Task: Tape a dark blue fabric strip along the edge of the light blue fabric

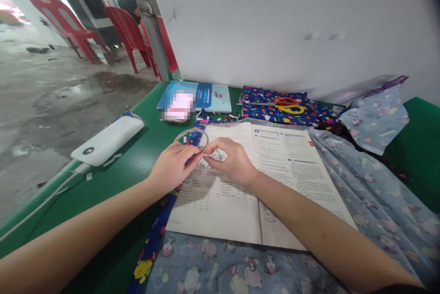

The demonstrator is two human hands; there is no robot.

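Note:
My left hand (173, 165) and my right hand (229, 161) meet over the left page of an open book (254, 179). Both pinch the near side of a thin clear ring, which looks like a roll of transparent tape (191, 137), with fingertips touching. The ring stands just beyond my fingers, over a strip of dark blue patterned cloth (156, 234) at the book's left edge. The book lies on light blue printed fabric (378, 193).
A white power bank (108, 140) with its cable lies left on the green table (137, 165). Orange and yellow scissors (287, 105) rest on folded blue cloth at the back. A blue booklet (206, 97) lies nearby. Red chairs (127, 32) and a person stand far left.

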